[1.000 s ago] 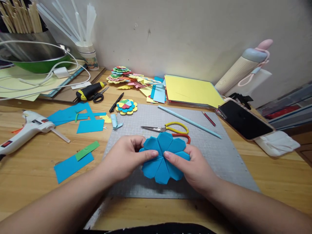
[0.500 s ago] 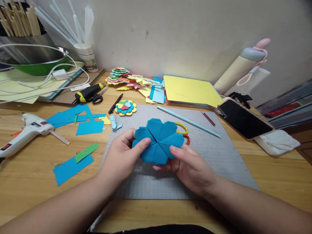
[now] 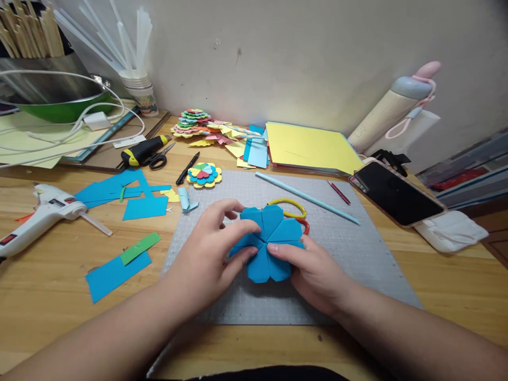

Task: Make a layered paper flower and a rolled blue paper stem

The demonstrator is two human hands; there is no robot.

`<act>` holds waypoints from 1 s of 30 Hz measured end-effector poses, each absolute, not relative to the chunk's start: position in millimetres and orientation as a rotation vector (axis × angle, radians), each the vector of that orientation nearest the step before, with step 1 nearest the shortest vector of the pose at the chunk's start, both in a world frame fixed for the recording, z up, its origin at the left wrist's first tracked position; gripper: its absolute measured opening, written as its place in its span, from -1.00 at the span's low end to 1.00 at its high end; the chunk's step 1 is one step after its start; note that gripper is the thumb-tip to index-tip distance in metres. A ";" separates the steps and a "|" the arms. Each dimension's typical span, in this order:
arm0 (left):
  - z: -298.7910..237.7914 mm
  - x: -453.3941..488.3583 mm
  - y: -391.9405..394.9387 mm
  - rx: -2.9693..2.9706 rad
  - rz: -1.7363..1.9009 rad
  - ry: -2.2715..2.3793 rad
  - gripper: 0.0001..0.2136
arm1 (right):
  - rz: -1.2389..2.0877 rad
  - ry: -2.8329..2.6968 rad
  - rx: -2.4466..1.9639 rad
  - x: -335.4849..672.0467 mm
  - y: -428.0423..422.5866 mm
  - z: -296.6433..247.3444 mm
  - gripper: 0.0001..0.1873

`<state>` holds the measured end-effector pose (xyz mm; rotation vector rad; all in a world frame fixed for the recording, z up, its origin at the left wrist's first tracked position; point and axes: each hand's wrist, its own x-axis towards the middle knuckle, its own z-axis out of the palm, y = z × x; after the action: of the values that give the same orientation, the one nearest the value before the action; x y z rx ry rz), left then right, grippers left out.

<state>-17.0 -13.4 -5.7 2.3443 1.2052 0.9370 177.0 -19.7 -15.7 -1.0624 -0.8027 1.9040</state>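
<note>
A blue folded paper flower [image 3: 273, 233] with notched petals is held above the grey cutting mat [image 3: 357, 275]. My right hand [image 3: 317, 275] grips its right side, thumb on top near the centre and the other fingers hidden underneath. With thumb and index finger, my left hand [image 3: 218, 248] pinches a fold of the flower left of its centre. Behind the flower show the yellow and red handles of scissors [image 3: 291, 203], their blades hidden. A light blue paper stick [image 3: 305, 197] lies farther back on the mat.
At left lie a white glue gun [image 3: 47, 214], blue paper scraps [image 3: 146, 208] and a green strip [image 3: 141, 247]. A small layered paper flower [image 3: 204, 174], a black pen [image 3: 188, 168] and yellow sheets [image 3: 313, 145] are behind. A phone [image 3: 397, 193] leans at right.
The blue flower has shifted slightly right and down and turned. My left hand has moved from its left edge to a pinch near the centre; my right thumb has slid inward.
</note>
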 end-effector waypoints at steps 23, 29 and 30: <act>3.2 -17.6 -13.7 2.395 1.013 1.183 -0.88 | 1.824 -1.002 -1.026 180.6 -16.3 -10.7 -0.80; 2.1 -14.7 -17.8 2.454 0.900 1.100 -0.92 | 1.855 -0.966 -0.940 176.0 -19.0 -15.1 -0.81; 2.4 -14.8 -18.2 2.487 0.874 1.089 -0.90 | 1.838 -0.970 -0.930 175.8 -19.3 -15.2 -0.82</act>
<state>-14.8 -18.2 2.4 2.4867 1.0885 0.8740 175.8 -19.3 -15.2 -0.9298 -0.9701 1.8380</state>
